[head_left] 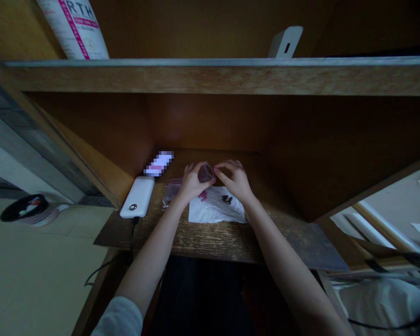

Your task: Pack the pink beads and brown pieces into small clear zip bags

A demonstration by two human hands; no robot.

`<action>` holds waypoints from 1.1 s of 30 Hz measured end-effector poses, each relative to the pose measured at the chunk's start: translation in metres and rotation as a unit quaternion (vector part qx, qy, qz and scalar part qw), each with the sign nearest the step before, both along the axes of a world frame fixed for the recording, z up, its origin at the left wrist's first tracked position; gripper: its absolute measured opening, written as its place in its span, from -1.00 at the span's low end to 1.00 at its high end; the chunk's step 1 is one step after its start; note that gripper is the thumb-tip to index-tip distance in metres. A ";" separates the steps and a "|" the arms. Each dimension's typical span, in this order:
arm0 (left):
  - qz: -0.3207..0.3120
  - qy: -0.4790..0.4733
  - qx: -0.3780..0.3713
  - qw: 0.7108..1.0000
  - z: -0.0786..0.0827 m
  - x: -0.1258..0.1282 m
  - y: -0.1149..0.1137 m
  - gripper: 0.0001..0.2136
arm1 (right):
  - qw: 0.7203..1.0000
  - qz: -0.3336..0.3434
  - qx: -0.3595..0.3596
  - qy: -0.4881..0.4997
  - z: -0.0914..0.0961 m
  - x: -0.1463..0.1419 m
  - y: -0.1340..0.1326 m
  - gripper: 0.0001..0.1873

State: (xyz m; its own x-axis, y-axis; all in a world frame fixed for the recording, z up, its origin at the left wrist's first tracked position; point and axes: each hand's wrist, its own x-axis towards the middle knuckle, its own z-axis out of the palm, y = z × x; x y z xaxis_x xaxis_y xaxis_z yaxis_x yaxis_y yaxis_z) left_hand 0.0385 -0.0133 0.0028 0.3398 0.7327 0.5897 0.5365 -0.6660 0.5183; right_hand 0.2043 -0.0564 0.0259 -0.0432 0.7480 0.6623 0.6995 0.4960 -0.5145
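Both my hands reach into a wooden desk nook. My left hand (190, 183) grips a small see-through bag or pouch (206, 172), fingers curled round it. My right hand (233, 179) pinches the same pouch from the right with thumb and fingertips. Below the hands lies a white sheet (215, 210) with pink marks and a small dark piece (227, 199) on it. A clear plastic bag (170, 191) lies just left of the sheet.
A white power bank (138, 197) with a dark cable (131, 238) lies at the desk's left. A blurred-out card (158, 164) rests behind it. Overhead runs a wooden shelf (217, 77) with a white bag (75, 28) and a white device (285, 43).
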 end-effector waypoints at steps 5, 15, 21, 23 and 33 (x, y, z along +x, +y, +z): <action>-0.020 0.009 0.006 1.000 -0.002 0.002 0.000 -0.52 | 0.999 0.024 0.003 -0.027 -0.001 -0.001 0.000 -0.83; -0.071 -0.137 -0.117 0.981 0.004 0.002 -0.001 -0.66 | 0.997 0.020 -0.022 0.066 0.005 0.016 -0.001 -0.81; -0.098 -0.369 -0.294 0.876 0.011 0.002 0.000 -0.79 | 0.945 0.159 -0.286 -0.022 0.002 0.042 -0.002 -0.82; -0.104 -0.420 -0.336 0.836 0.014 0.000 0.001 -0.75 | 0.914 0.180 -0.355 -0.079 -0.004 0.047 0.000 -0.84; -0.152 -0.484 -0.433 0.745 0.023 -0.003 -0.004 -0.67 | 0.879 0.185 -0.422 -0.122 -0.019 0.053 0.009 -0.83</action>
